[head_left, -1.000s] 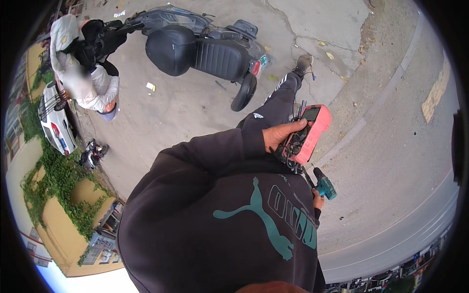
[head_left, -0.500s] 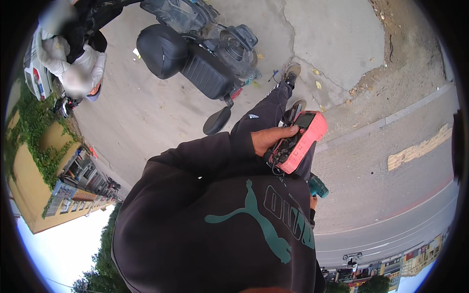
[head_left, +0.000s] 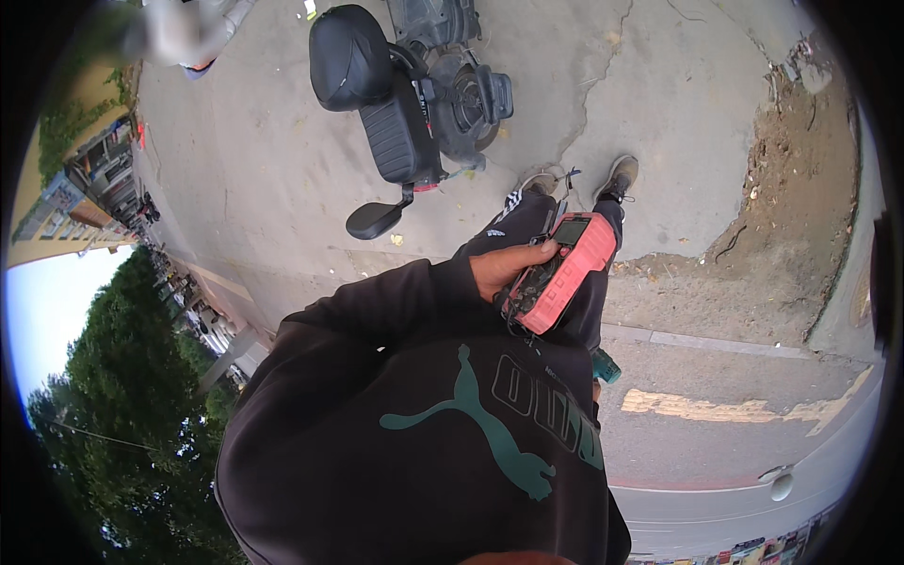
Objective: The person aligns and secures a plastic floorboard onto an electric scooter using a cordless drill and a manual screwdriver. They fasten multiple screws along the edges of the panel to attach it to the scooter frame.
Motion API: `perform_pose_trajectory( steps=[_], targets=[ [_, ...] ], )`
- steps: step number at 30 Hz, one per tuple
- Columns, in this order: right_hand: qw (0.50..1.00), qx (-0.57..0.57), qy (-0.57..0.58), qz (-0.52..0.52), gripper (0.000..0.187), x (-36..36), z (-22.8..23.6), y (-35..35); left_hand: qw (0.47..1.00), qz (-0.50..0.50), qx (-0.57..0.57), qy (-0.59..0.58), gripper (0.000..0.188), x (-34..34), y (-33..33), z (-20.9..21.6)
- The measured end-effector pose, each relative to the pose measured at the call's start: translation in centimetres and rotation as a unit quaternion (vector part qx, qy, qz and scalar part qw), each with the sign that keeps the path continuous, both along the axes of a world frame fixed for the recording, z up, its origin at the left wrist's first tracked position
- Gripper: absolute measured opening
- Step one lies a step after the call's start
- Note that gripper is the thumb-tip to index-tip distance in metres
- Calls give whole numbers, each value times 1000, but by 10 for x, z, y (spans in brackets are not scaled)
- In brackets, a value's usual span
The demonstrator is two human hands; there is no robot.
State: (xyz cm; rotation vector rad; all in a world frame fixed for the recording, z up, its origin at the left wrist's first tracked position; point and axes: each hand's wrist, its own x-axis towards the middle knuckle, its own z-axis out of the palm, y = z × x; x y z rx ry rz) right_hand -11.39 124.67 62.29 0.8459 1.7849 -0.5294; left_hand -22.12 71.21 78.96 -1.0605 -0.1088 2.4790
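My left hand (head_left: 508, 268) is closed around a pink-red multimeter (head_left: 563, 290) in front of my body, the thumb lying along its face near the small screen. Black test leads (head_left: 513, 315) are bundled against the meter and hang from its lower end. Low on my right side, past the dark sweatshirt, a teal tool (head_left: 605, 365) shaped like a cordless drill shows in part. Only a sliver of my right hand (head_left: 596, 390) is visible beside it, closed on the tool; the rest is hidden by my clothing.
A black scooter (head_left: 400, 132) with a top box and mirror stands ahead to the left on cracked concrete. A dirt strip (head_left: 782, 179) lies at the right, with a kerb (head_left: 716, 344) and the road beyond. Another person (head_left: 193, 33) is partly visible at upper left.
The view has turned, and my feet have moved, now standing apart. The other person has mostly slipped out of frame. Both hands keep their hold; the drill shows less.
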Motion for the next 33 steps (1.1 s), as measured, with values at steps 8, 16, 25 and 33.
perform_pose_trajectory(
  steps=[8, 16, 25, 33],
  targets=[
    [996, -44, 73, 1, 32, -325, 8, -85, 963, 160, -180, 121, 85, -99, -50, 57],
    [956, -117, 159, 216, 25, -574, 34, -262, 881, 324, -286, 192, 87, -200, -159, 76],
    [901, -145, 199, 357, 30, -704, 91, -539, 855, 436, -158, 234, 96, -258, -284, 14],
    [737, -151, 226, 619, 32, -763, 77, -816, 901, 380, -200, -60, 86, -286, -374, -73]
  ],
)
